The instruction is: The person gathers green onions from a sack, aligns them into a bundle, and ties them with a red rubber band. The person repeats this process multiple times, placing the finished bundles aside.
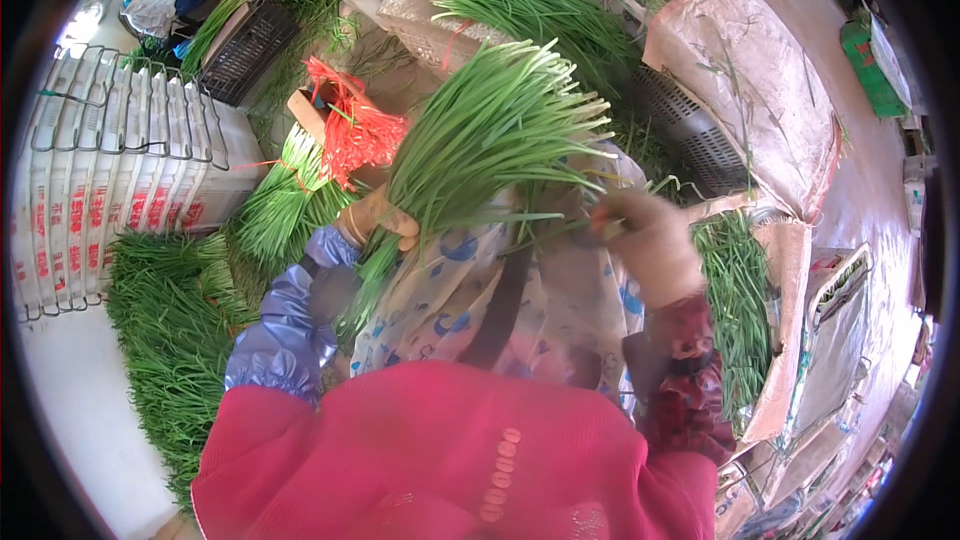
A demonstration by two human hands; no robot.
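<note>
My left hand, thumb showing, is closed around a thick bunch of long green stalks, which look like garlic shoots or chives. Their pale ends fan out to the upper right, and thinner green tops hang below my fist. On the right, my right hand is blurred, beside a few thin loose stalks near its fingertips; whether it grips them is unclear. Tied bundles lie left of the bunch, beneath a clump of red plastic ties. A patterned translucent apron covers my lap.
More stalks rest on a cloth-covered crate ahead. Stacked white crates stand left, above a large green pile. At right are a cloth-draped crate and a box of greens. Another person sits at upper left.
</note>
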